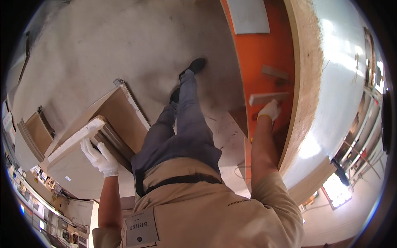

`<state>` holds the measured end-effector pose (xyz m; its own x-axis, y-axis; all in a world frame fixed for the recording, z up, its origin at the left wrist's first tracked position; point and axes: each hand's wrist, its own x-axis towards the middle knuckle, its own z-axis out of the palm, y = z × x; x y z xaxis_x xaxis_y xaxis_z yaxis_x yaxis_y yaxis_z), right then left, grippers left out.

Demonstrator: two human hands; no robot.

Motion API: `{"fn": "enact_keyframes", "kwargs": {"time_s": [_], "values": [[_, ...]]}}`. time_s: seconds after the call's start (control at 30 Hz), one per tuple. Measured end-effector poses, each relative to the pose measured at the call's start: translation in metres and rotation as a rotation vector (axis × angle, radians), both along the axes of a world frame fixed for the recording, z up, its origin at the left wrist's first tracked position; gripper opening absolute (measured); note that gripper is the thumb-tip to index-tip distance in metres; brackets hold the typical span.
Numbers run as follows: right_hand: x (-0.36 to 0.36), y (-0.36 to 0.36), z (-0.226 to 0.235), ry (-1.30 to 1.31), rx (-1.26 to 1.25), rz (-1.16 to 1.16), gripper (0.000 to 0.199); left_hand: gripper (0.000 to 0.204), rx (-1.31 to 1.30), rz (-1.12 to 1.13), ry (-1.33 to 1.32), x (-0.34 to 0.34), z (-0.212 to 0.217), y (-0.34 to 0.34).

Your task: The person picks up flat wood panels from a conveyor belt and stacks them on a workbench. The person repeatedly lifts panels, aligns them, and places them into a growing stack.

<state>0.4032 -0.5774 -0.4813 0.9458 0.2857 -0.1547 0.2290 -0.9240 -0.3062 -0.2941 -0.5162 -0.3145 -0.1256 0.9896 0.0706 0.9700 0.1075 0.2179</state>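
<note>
My left hand (99,157), in a white knit glove, lies with fingers stretched against the pale top edge of a brown board unit (78,139). Its thumb stands apart from the other fingers. On my right, my gloved right hand (270,110) reaches over an orange surface (253,62). The fingers there are curled at the near side of a short pale strip of board (264,98), apparently gripping it; the fingertips are partly hidden. A second, greyish strip (274,72) lies a little farther off on the orange surface.
A light panel (249,16) lies at the far end of the orange surface. Along its right side runs a thick board edge (307,53) with a shiny pale sheet (337,74) beyond. A wheeled brown unit (40,129) stands at the left. Concrete floor (111,45) stretches ahead of my feet.
</note>
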Motion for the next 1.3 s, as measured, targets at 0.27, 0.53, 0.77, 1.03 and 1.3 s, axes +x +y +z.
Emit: {"fn": "enact_keyframes", "kwargs": {"time_s": [0.27,0.53,0.77,1.03,1.3], "values": [[-0.227,-0.045,0.114,0.385,-0.169,0.600,0.051,0.050,0.030,-0.015,-0.013,-0.003,-0.002,-0.001],[-0.283,0.036,0.286,1.012,0.051,0.704,0.048,0.051,0.010,0.019,-0.073,-0.002,-0.001,-0.003],[-0.238,0.095,0.357,0.470,0.501,1.260,0.027,0.053,0.023,-0.014,-0.078,-0.001,0.003,0.001],[-0.117,0.165,0.376,-0.291,0.419,0.894,0.047,0.043,0.137,-0.096,0.114,-0.005,0.014,-0.006],[-0.090,0.266,0.325,0.105,0.669,0.483,0.056,0.050,0.024,-0.292,0.212,-0.006,0.052,0.149]]}}
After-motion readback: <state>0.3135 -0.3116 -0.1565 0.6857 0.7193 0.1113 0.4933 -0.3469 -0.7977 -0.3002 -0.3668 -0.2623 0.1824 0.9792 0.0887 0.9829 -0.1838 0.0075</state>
